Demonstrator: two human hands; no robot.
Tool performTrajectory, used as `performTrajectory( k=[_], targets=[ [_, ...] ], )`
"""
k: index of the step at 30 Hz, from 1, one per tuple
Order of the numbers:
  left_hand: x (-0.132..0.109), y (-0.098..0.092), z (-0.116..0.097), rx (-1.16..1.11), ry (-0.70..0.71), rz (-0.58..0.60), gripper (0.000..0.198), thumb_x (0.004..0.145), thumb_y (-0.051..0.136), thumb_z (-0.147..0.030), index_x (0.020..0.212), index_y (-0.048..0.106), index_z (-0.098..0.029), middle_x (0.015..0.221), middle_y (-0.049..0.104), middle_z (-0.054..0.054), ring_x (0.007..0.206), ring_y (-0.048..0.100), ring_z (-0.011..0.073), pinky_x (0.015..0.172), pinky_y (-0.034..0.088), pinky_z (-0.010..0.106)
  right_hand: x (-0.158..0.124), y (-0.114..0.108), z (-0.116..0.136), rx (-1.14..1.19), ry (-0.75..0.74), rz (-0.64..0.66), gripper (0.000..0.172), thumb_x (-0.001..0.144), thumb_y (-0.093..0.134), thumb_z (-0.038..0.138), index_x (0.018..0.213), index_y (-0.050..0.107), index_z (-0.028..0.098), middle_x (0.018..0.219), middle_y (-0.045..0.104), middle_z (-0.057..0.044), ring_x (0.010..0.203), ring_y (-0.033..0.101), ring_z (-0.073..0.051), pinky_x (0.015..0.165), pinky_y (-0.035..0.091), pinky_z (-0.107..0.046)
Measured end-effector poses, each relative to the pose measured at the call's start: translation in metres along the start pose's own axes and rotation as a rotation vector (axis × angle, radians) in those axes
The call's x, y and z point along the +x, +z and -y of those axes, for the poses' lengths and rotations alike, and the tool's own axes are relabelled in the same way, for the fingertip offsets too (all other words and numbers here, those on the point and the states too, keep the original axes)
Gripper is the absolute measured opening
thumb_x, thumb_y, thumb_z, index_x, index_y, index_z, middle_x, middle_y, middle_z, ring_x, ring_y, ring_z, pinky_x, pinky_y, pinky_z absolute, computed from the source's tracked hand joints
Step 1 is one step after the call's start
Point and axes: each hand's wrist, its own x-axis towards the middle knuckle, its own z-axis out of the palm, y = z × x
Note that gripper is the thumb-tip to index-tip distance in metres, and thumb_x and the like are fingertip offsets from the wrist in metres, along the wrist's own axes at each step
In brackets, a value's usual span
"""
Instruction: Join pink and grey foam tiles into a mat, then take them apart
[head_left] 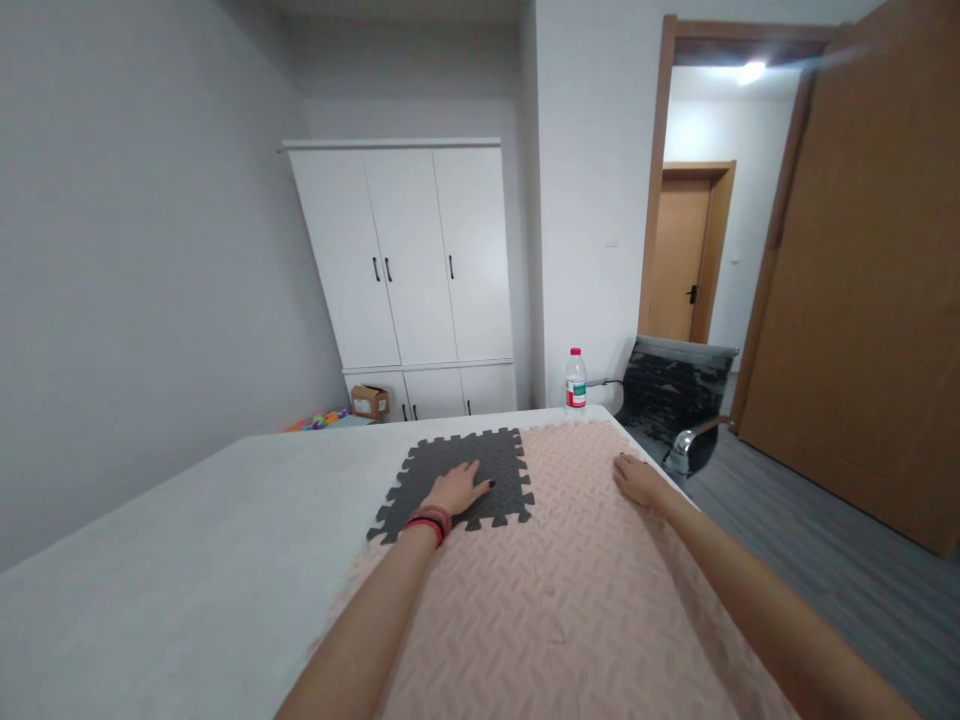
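My left hand (459,489) lies flat with fingers stretched out on a dark grey foam puzzle mat tile (495,458), which sits on the white bed surface (187,540) at the far edge of several joined pink foam mat tiles (555,590). A red and dark wristband is on my left wrist. My right hand (637,480) rests palm down on the pink mats near their right edge, fingers flat, holding nothing.
A clear water bottle (575,380) with a red cap stands at the bed's far right corner. Beyond it are a black office chair (671,395), a white wardrobe (409,265), a cardboard box (370,402) on the floor and an open wooden door (862,280).
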Motion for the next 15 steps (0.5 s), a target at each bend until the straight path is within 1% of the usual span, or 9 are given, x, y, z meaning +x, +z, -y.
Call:
performTrajectory(
  k=[2,4,6,8,11,13,15],
  targets=[
    [0.031,0.006,-0.023,-0.038,0.085,-0.003,0.048,0.088,0.046,-0.046,0.129,0.041,-0.022,0.135,0.043,0.01,0.118,0.046,0.0249,0.098,0.041,0.05,0.002,0.013,-0.017,-0.036,0.027,-0.003,0.047,0.093,0.033,0.03,0.134,0.04,0.009,0.14,0.039,-0.016,0.131,0.033,-0.022,0.107,0.025,-0.042],
    [0.061,0.013,-0.043,-0.055,0.126,-0.014,0.044,0.088,0.048,-0.042,0.127,0.044,-0.022,0.136,0.043,0.009,0.119,0.046,0.0245,0.099,0.04,0.05,0.006,0.028,-0.024,-0.067,0.046,-0.013,0.05,0.093,0.026,0.026,0.138,0.034,0.006,0.143,0.033,-0.017,0.134,0.026,-0.022,0.108,0.022,-0.041],
    [0.086,0.021,-0.057,-0.057,0.13,-0.031,0.042,0.087,0.05,-0.04,0.125,0.045,-0.021,0.135,0.044,0.009,0.119,0.046,0.0248,0.1,0.039,0.051,0.011,0.039,-0.027,-0.096,0.061,-0.027,0.052,0.092,0.023,0.028,0.14,0.03,0.008,0.146,0.03,-0.016,0.136,0.022,-0.022,0.109,0.019,-0.044],
    [0.105,0.029,-0.063,-0.052,0.119,-0.045,0.042,0.086,0.052,-0.039,0.124,0.046,-0.02,0.133,0.044,0.009,0.119,0.046,0.0254,0.099,0.039,0.052,0.015,0.045,-0.029,-0.118,0.064,-0.034,0.053,0.092,0.021,0.03,0.14,0.03,0.01,0.146,0.029,-0.014,0.136,0.021,-0.022,0.109,0.018,-0.044],
    [0.119,0.041,-0.065,-0.032,0.11,-0.064,0.042,0.086,0.053,-0.038,0.124,0.046,-0.02,0.133,0.044,0.009,0.119,0.045,0.026,0.099,0.039,0.053,0.019,0.048,-0.032,-0.135,0.06,-0.039,0.054,0.092,0.019,0.034,0.141,0.031,0.013,0.147,0.03,-0.011,0.136,0.021,-0.02,0.11,0.018,-0.042],
    [0.122,0.046,-0.064,-0.014,0.124,-0.071,0.042,0.086,0.053,-0.038,0.124,0.046,-0.02,0.134,0.044,0.009,0.12,0.044,0.0261,0.1,0.039,0.053,0.019,0.048,-0.034,-0.137,0.063,-0.044,0.055,0.092,0.017,0.035,0.141,0.03,0.014,0.147,0.029,-0.01,0.137,0.02,-0.02,0.11,0.017,-0.042],
    [0.124,0.047,-0.062,0.005,0.142,-0.063,0.043,0.086,0.052,-0.038,0.124,0.046,-0.02,0.133,0.044,0.009,0.119,0.045,0.0258,0.099,0.04,0.052,0.02,0.048,-0.034,-0.134,0.07,-0.045,0.056,0.092,0.016,0.035,0.141,0.029,0.014,0.148,0.028,-0.01,0.137,0.02,-0.02,0.11,0.015,-0.042]
  ],
)
